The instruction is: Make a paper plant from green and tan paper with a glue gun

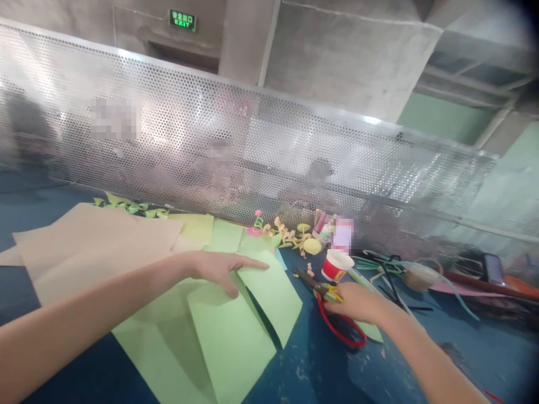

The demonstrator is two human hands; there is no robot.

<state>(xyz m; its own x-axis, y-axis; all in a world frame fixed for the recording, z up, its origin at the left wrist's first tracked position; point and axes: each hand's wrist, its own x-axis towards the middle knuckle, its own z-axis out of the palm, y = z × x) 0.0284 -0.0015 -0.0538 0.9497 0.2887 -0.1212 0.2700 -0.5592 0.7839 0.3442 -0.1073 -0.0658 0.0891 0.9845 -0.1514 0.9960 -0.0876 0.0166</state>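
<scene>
My left hand [217,270] lies over light green paper, its index finger stretched along the top of a cut green piece [275,297] and its thumb apart. A second green sheet [231,336] is beside that piece, with a dark gap between them. Under it spreads a larger green sheet [164,336]. My right hand [357,303] is closed around a pair of scissors [342,330] with red loop handles. Dark blades point left, away from the hand. Something yellow shows at my fingers; its kind is unclear.
Large beige sheets [105,235] cover the left side. A red and white paper cup [336,265] stands just beyond my right hand. Yellow paper curls [286,234] lie at the back, before a perforated metal screen [261,151]. A phone [493,268] and a basket [421,278] are at right.
</scene>
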